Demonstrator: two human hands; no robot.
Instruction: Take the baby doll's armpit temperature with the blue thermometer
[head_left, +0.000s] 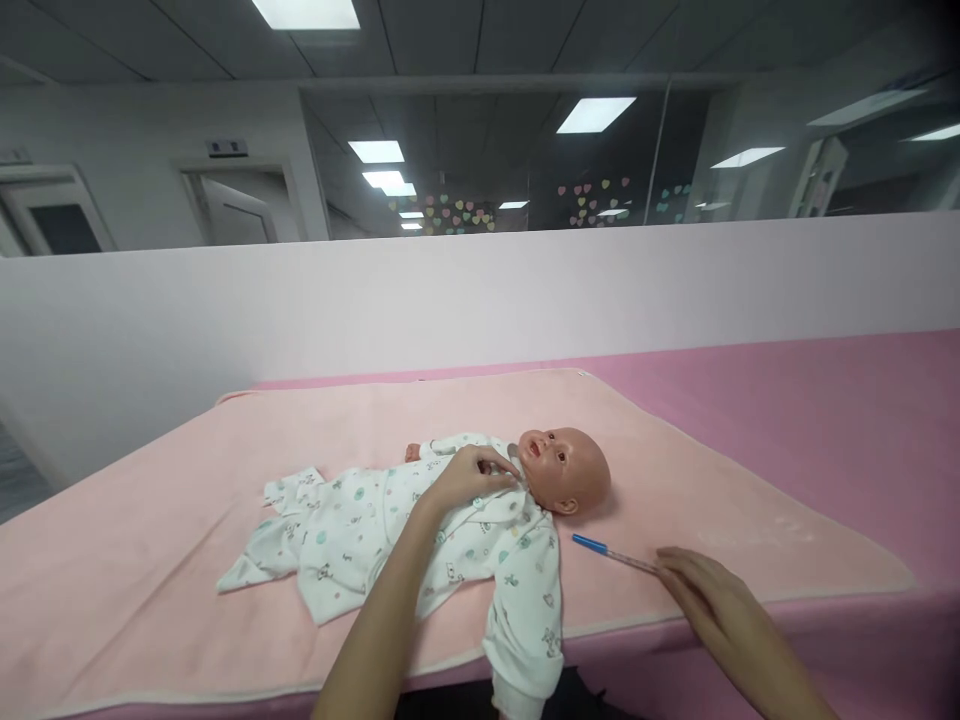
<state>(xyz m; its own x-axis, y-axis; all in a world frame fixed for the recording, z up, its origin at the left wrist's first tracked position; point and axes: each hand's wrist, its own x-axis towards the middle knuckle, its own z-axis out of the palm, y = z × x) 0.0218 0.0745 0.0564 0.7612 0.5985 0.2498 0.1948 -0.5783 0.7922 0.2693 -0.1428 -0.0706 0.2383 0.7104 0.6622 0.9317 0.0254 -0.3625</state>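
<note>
Fingers of the left hand [472, 475] are bent, narrowly spaced, and laid at the collar of one doll [472, 550]; whether cloth is pinched cannot be told. At the far left, one sign [226, 148] is mounted above a doorway [244, 205], its lettering too small to be read. Nearer, the doll is laid across one peach blanket [165, 520], its legs to the left, its head to the right and one sleeve [525, 610] hung over the near edge. Heart stickers [457, 215] are seen on the far glass, too many to be counted surely. Right of the doll, one slim blue-ended rod [615, 555] is placed; its right end is met by the right hand [705, 595], whose fingers are held close together, though any grip cannot be made out.
</note>
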